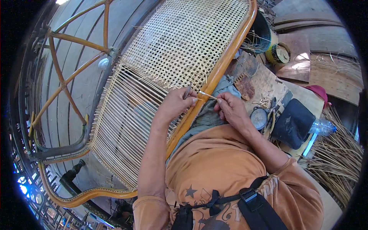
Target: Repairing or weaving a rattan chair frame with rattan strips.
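A wooden chair frame (229,57) lies across my lap. Its far part carries a finished-looking open mesh of woven cane (184,34); the nearer part has only parallel cane strands (122,122) stretched across it. Over the frame's right rail, my left hand (177,103) is closed with a slim dark metal tool (187,91) sticking up from its fingers. Just right of it, my right hand (231,109) pinches a short, pale cane strand (208,95) that reaches toward the left fingertips. Whether the left fingers also grip that strand is hard to tell.
Right of me, a board holds a round tin (258,118), a black pouch (293,123) and hand tools. A plastic bottle (324,127) and loose cane bundles (337,153) lie beyond. A yellow can (278,53) stands farther back; another bent-rattan frame (63,82) is at left.
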The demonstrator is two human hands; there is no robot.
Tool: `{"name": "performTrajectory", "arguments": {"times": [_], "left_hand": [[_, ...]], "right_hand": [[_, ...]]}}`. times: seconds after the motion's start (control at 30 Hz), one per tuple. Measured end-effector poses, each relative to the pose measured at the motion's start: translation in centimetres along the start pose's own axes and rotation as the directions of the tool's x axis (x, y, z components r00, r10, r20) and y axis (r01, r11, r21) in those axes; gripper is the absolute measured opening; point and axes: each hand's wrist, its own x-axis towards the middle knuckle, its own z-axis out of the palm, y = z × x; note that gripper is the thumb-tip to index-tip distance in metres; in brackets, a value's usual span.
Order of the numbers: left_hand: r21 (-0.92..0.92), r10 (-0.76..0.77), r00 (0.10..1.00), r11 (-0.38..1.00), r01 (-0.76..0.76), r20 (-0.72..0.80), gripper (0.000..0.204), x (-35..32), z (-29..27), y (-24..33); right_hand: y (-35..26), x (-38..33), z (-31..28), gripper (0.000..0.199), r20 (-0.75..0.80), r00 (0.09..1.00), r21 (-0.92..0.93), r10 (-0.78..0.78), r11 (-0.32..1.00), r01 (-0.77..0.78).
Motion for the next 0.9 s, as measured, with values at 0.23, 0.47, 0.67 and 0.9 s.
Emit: {"name": "performTrajectory", "arguments": {"times": [0.23, 0.47, 0.67, 0.9], "left_hand": [[0.338, 0.11, 0.992, 0.938, -0.08, -0.069, 0.013, 0.4, 0.4, -0.2], [-0.062, -0.023, 0.999, 0.998, 0.022, -0.023, 0.014, 0.1, -0.2, 0.3], [-0.022, -0.063, 0.998, 0.998, 0.064, 0.01, 0.013, -0.2, -0.5, 1.6], [-0.069, -0.046, 0.999, 0.997, 0.047, 0.015, 0.013, 0.0, -0.5, 1.1]], "right_hand": [[0.2, -0.1, -0.1, 0.016, 0.0, 1.0, 0.013, 0.026, 1.0, -0.026], [0.1, 0.2, 0.0, 0.015, 0.023, 1.0, 0.004, 0.02, 1.0, -0.02], [-0.1, 0.3, 0.1, 0.015, 0.04, 0.999, 0.029, -0.016, 0.999, 0.015], [-0.4, 0.4, 0.1, 0.015, 0.017, 0.999, 0.021, 0.028, 0.999, -0.028]]}}
